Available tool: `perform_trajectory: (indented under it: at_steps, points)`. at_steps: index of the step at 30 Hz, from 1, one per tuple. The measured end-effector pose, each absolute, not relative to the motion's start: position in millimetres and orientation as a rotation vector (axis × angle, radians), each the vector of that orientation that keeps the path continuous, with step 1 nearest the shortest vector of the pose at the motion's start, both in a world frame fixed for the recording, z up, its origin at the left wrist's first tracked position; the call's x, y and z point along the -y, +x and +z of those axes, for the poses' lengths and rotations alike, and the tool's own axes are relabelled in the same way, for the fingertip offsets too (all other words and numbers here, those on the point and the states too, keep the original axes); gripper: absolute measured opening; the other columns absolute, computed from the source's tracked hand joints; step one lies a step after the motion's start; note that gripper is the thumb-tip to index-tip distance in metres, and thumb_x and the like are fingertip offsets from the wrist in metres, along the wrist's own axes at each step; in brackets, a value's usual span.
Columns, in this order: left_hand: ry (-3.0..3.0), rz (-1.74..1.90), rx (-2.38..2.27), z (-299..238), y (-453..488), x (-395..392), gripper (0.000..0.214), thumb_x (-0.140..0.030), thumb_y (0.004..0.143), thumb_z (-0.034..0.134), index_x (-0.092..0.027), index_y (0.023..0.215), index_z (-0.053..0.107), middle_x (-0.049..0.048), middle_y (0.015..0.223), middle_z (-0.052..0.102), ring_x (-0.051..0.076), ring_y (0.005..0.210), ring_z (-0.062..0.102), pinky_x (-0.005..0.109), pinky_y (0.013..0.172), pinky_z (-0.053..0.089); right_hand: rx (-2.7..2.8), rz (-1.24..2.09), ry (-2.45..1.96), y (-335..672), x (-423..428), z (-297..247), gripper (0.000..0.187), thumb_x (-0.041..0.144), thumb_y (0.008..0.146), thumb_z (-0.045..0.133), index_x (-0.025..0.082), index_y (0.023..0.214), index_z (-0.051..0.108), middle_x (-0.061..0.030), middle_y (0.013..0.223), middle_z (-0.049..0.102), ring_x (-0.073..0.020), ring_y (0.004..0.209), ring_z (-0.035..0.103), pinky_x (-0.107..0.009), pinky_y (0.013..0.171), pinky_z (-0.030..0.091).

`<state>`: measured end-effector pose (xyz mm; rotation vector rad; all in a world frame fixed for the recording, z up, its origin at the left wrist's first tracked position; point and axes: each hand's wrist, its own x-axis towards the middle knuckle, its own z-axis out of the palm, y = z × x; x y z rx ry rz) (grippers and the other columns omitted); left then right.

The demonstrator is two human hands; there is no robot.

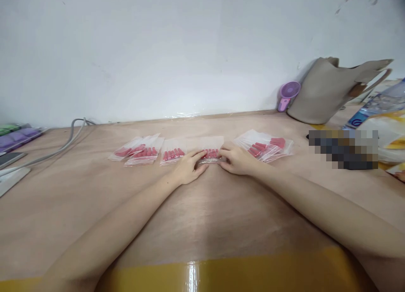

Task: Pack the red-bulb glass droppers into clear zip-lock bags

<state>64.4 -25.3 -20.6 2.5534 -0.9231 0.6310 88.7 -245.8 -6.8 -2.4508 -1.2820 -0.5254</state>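
A small clear plastic bag [211, 142] with a row of short red pieces lies on the table in front of me. My left hand [188, 167] holds its lower left edge between fingers and thumb. At the lower right edge, the fingers and thumb of my right hand [237, 159] are closed on the same bag. Just left of my left hand is a similar bag [172, 152]. Farther left lies an overlapping pile of bags [144, 155], and beyond my right hand a fanned pile [265, 145]. What the red pieces are, I cannot make out.
A pink and purple handheld fan [288, 93] leans against the wall by a beige bag [322, 92]. At right are a plastic bottle [376, 108] and a blurred-out dark object [344, 151]. Grey cables [65, 146], a phone [11, 158] and purple packs [19, 138] lie at left.
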Motion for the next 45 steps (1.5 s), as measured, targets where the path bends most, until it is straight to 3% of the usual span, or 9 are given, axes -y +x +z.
perform_trajectory:
  at_steps: [5,9,14,20,26,31,37,45]
  points:
    - [2.531,0.626,0.862,-20.6,53.6,12.6,0.032,-0.03,0.086,0.054,-0.015,0.113,0.061,0.0105,0.101,0.065,0.022,0.091,0.063,0.037,0.083,0.052,1.202,-0.548,-2.21,92.3,247.9,-22.6,0.024,0.009,0.077,0.048,0.015,0.096,0.061,-0.0103,0.093,0.061,-0.0176,0.081,0.056,-0.031,0.072,0.047]
    - [2.521,0.62,0.848,-22.3,54.3,12.0,0.034,-0.032,0.085,0.054,-0.015,0.114,0.061,0.0117,0.112,0.062,0.024,0.099,0.061,0.038,0.088,0.051,1.198,-0.586,-2.119,94.5,252.0,-31.2,0.042,0.001,0.073,0.044,0.017,0.109,0.058,-0.0091,0.102,0.061,-0.0163,0.085,0.059,-0.03,0.072,0.05]
    - [2.511,0.587,0.893,-21.9,58.6,12.5,0.035,-0.031,0.086,0.052,-0.014,0.116,0.059,0.0119,0.119,0.06,0.024,0.108,0.058,0.038,0.093,0.048,1.264,-0.822,-2.203,97.4,253.6,-35.3,0.02,0.014,0.085,0.045,0.018,0.089,0.064,-0.0076,0.088,0.066,-0.0158,0.08,0.061,-0.027,0.068,0.049]
    - [2.475,0.651,0.934,-23.7,60.3,12.5,0.035,-0.032,0.085,0.054,-0.015,0.115,0.059,0.012,0.116,0.06,0.023,0.106,0.058,0.038,0.093,0.048,1.347,-1.083,-2.381,93.8,255.6,-28.5,0.022,0.014,0.088,0.044,0.017,0.08,0.064,-0.0049,0.08,0.068,-0.0146,0.072,0.058,-0.027,0.064,0.04]
    - [2.446,0.953,1.218,-21.8,69.1,35.3,0.023,-0.026,0.084,0.056,-0.016,0.104,0.063,0.0079,0.105,0.065,0.021,0.103,0.058,0.035,0.09,0.048,1.359,-1.183,-2.479,94.4,252.8,-22.4,0.022,0.016,0.087,0.046,0.015,0.074,0.063,-0.0037,0.069,0.065,-0.014,0.067,0.054,-0.031,0.067,0.031]
    - [2.49,1.075,1.306,-22.6,82.5,57.9,0.015,-0.02,0.087,0.05,-0.018,0.09,0.064,0.0043,0.092,0.069,0.018,0.09,0.062,0.037,0.09,0.045,1.341,-1.198,-2.488,95.5,252.1,-24.0,0.022,0.02,0.087,0.047,0.015,0.073,0.063,-0.0038,0.072,0.065,-0.0148,0.07,0.053,-0.032,0.073,0.03]
    - [2.52,1.184,1.401,-22.9,92.8,65.0,0.023,-0.016,0.089,0.043,-0.017,0.076,0.062,0.0032,0.079,0.069,0.015,0.079,0.063,0.039,0.094,0.041,1.327,-1.133,-2.509,94.7,251.5,-24.3,0.02,0.02,0.087,0.047,0.015,0.077,0.064,-0.0036,0.075,0.065,-0.0151,0.074,0.053,-0.032,0.076,0.029]
    - [2.496,1.294,1.494,-17.0,89.9,58.4,0.023,-0.015,0.091,0.043,-0.017,0.076,0.061,0.0009,0.075,0.068,0.013,0.075,0.063,0.037,0.092,0.041,1.347,-1.169,-2.528,89.3,254.0,-20.0,0.023,0.018,0.087,0.045,0.015,0.073,0.063,-0.0038,0.071,0.064,-0.0147,0.071,0.05,-0.034,0.078,0.026]
